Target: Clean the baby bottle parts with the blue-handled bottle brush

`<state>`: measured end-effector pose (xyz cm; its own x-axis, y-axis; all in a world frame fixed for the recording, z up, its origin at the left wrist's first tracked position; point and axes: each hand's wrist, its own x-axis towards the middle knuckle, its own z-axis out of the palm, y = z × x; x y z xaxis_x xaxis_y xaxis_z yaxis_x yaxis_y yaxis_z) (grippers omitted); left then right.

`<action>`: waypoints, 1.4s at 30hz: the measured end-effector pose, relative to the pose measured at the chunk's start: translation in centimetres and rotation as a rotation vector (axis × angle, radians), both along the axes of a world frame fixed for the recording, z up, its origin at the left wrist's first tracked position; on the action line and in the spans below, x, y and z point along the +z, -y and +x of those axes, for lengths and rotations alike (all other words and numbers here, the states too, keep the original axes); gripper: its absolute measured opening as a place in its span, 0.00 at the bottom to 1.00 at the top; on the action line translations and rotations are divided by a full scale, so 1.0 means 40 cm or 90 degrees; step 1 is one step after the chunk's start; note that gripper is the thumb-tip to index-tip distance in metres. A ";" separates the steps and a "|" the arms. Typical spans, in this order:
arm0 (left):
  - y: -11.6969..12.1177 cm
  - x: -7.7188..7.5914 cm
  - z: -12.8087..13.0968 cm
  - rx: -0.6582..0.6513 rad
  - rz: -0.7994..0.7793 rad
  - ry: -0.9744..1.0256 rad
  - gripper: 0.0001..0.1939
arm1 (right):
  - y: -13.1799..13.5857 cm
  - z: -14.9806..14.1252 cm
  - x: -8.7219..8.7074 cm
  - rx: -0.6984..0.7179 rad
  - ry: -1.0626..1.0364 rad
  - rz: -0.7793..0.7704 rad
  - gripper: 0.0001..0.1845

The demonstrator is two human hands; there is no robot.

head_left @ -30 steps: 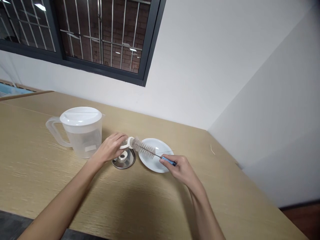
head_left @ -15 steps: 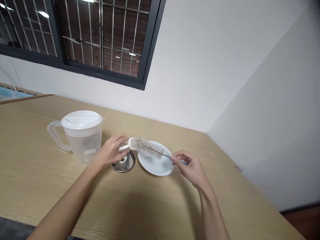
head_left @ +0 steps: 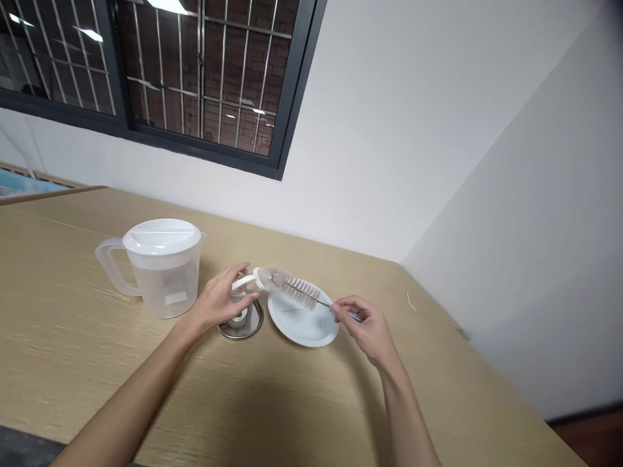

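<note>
My left hand [head_left: 226,295] is closed around a small clear bottle with a white collar [head_left: 259,279] and a white strap; the palm hides most of its body. The mouth points right. In my right hand [head_left: 363,318] is the thin wire handle of a bottle brush [head_left: 302,295], with a blue end in the fingers. Its pale bristles meet the bottle's mouth; how far they go in is hard to tell. Under the brush lies a white plate [head_left: 306,334]. Below my left hand, a shiny metal dish [head_left: 253,326] has a small white round piece [head_left: 238,319] in it.
A translucent lidded pitcher [head_left: 165,279] stands left of my left hand, its handle to the left. On the right of the wooden table [head_left: 219,402] lies a thin pale strip [head_left: 411,300]. A wall and a barred window [head_left: 209,78] rise behind.
My left thumb has stretched out further to the right below the bottle. The bottle and brush stay nearly in place, and the whole view has shifted slightly.
</note>
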<state>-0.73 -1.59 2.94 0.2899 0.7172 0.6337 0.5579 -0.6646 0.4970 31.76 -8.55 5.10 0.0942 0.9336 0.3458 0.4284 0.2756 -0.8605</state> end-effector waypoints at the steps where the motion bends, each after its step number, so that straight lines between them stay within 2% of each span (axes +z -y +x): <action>1: 0.004 0.001 0.005 0.005 -0.034 0.044 0.34 | -0.002 0.000 -0.002 -0.008 -0.023 0.001 0.19; 3: 0.012 0.005 0.017 0.014 -0.095 0.142 0.38 | -0.008 0.001 -0.008 -0.031 -0.083 0.008 0.20; 5: 0.016 0.010 0.027 0.000 -0.143 0.245 0.35 | -0.016 0.003 -0.014 -0.060 -0.153 0.025 0.21; 10: 0.014 0.015 0.041 -0.160 -0.303 0.534 0.26 | -0.033 0.006 -0.025 -0.112 -0.308 0.073 0.22; 14: 0.014 0.015 0.043 -0.247 -0.402 0.704 0.20 | -0.035 0.000 -0.026 -0.131 -0.337 0.063 0.22; 24: 0.043 0.048 0.041 -0.331 -0.527 0.766 0.22 | -0.036 -0.013 -0.030 -0.128 -0.314 0.051 0.23; 30: 0.040 0.050 0.034 -0.306 -0.643 0.825 0.20 | -0.037 -0.015 -0.030 -0.139 -0.302 0.044 0.24; 37: 0.017 0.034 0.036 -0.217 -0.621 0.814 0.22 | -0.034 -0.014 -0.032 -0.131 -0.263 0.031 0.24; 42: 0.020 0.034 0.035 -0.226 -0.605 0.812 0.21 | -0.031 -0.018 -0.031 -0.100 -0.235 0.015 0.23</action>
